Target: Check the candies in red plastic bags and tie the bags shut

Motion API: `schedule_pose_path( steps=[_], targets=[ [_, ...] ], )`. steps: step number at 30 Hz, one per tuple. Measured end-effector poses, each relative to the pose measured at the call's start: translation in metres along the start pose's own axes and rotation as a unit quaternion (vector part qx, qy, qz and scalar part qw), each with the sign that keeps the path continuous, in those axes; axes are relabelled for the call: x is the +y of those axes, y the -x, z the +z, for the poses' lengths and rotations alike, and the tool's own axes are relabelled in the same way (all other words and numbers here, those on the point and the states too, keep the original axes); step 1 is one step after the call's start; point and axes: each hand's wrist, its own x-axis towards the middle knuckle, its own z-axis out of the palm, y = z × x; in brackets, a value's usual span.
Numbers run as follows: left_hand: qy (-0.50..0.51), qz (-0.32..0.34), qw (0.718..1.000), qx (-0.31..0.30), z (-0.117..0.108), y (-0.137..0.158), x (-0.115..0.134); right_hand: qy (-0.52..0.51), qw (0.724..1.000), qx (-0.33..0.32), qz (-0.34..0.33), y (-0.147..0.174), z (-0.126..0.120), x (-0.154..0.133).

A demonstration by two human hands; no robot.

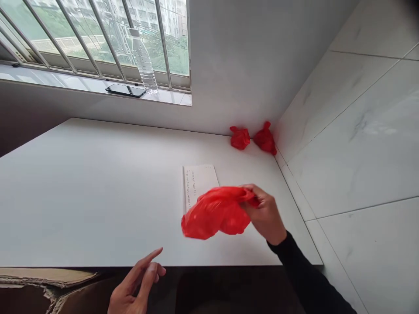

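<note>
A loose red plastic bag (216, 212) hangs in the air above the white table, its gathered end pinched in my right hand (264, 212). It spreads out to the left of that hand and hides the lower part of a printed sheet or booklet (204, 176). My left hand (139, 283) is at the table's front edge, with nothing in it. Its index finger points out while the other fingers are partly bent and apart from the thumb.
Two red plastic bundles (240, 138) (265, 138) sit at the back right against the wall. On the windowsill stand a clear bottle (144, 63) and a flat black phone (125, 90). A torn cardboard box (46, 279) is below the white table (98, 187), front left.
</note>
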Motion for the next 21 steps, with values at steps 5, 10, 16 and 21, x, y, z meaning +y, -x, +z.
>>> schedule_pose_path(
  steps=[5, 10, 16, 21],
  targets=[
    [-0.105, 0.030, 0.994, 0.011, -0.028, -0.056, 0.056, 0.013, 0.979, 0.201, -0.035, -0.059, -0.058, 0.012],
    [-0.211, 0.064, 0.974, 0.049, -0.067, -0.124, 0.096, 0.109, 0.959, 0.259, -0.042, -0.108, -0.083, 0.061],
    [-0.118, 0.107, 0.984, 0.077, -0.046, -0.188, 0.117, 0.276, 0.926, 0.257, -0.014, -0.070, -0.058, 0.075],
    [-0.022, 0.123, 0.985, 0.117, 0.040, -0.242, 0.098, 0.285, 0.952, -0.012, 0.112, -0.005, 0.006, 0.079]
  ],
)
